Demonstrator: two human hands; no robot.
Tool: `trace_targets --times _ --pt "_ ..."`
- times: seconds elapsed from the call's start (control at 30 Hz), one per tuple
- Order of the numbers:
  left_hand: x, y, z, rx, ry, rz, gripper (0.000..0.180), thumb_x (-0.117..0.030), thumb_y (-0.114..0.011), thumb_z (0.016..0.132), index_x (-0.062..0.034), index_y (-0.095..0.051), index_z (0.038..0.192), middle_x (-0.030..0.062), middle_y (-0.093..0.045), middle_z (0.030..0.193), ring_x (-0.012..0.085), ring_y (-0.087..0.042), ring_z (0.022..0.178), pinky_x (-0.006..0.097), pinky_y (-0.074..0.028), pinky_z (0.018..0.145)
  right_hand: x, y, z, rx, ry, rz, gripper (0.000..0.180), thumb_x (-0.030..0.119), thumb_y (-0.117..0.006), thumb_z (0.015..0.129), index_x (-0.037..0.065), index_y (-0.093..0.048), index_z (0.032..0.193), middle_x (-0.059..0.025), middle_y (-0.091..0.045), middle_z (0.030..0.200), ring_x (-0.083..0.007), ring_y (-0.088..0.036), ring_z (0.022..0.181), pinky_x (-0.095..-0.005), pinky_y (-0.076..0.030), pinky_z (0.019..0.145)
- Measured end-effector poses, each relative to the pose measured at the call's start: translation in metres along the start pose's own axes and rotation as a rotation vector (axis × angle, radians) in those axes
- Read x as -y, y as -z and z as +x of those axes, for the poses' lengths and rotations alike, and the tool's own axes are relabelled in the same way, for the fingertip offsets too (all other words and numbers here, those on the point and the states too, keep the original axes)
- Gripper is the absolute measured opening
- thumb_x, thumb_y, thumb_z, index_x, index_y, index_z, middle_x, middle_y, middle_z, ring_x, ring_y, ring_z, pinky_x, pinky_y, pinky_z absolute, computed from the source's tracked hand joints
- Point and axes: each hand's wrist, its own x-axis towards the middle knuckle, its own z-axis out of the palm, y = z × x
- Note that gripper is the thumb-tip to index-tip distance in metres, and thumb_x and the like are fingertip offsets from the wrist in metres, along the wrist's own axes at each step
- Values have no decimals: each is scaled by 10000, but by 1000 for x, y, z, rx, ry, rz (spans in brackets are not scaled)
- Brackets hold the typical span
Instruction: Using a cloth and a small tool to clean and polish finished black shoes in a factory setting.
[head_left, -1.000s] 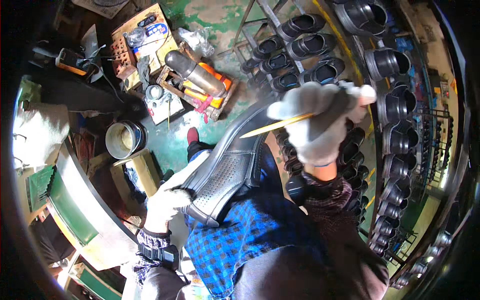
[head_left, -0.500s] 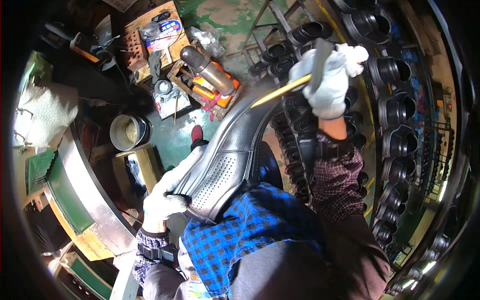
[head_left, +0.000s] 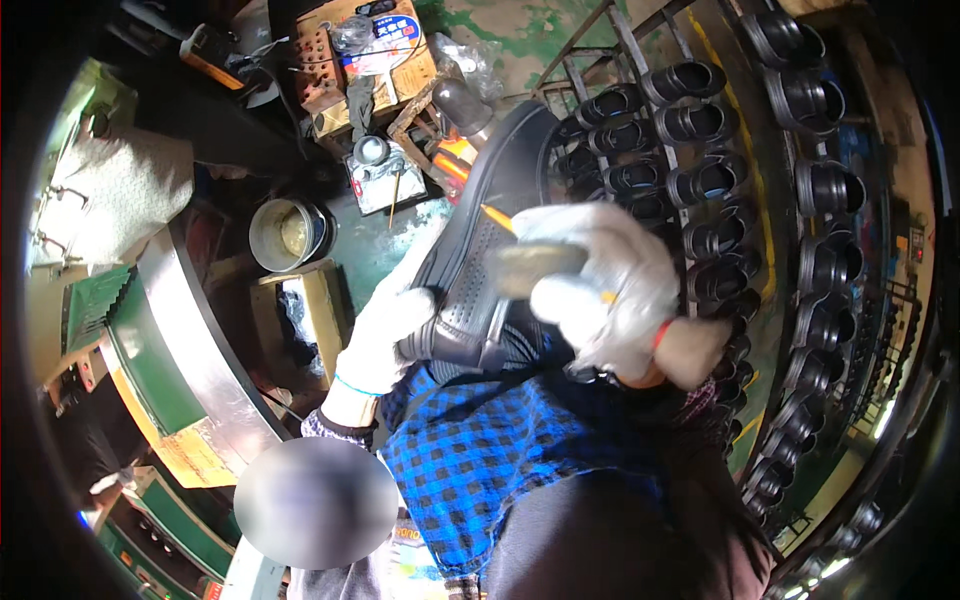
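A black leather shoe with a perforated side panel lies tilted over my lap, toe end pointing away. My left hand, in a white glove, grips its near end at the left. My right hand, also gloved in white, is closed just right of the shoe's middle. From its fingers sticks a pointed yellow stick, its tip close to the shoe's upper. A blurred grey-brown block lies across the same fingers; whether it is joined to the stick I cannot tell. Blue-and-black checked cloth covers my lap.
Racks of black shoes line the right side. Ahead at left stand a wooden table with odds and ends, a white bucket and an open box. A metal-edged bench curves along my left.
My right hand has come down and left with the stick and block, from above the shoe's far right to near its middle. The shoe now stands more steeply, its toe farther right.
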Motion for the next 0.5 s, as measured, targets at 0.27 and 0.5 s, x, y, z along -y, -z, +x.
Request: trace_targets --times 0.27,0.5 --pt "8 -17 19 -177 -35 -235 579 -206 -481 884 -25 -268 1391 154 -425 1331 264 -489 1165 371 -410 978 -1 -25 -38 -221 407 347 313 253 -677 721 -13 -607 871 -132 -614 884 -323 -639 843 -383 -539 697" --pt "63 -44 -4 -205 7 -512 602 -512 -480 852 -16 -482 1194 200 -605 983 334 -624 776 428 -545 681 -19 -12 -115 -225 681 477 501 425 -355 897 -37 -549 915 -182 -591 863 -351 -633 728 -444 -566 645"
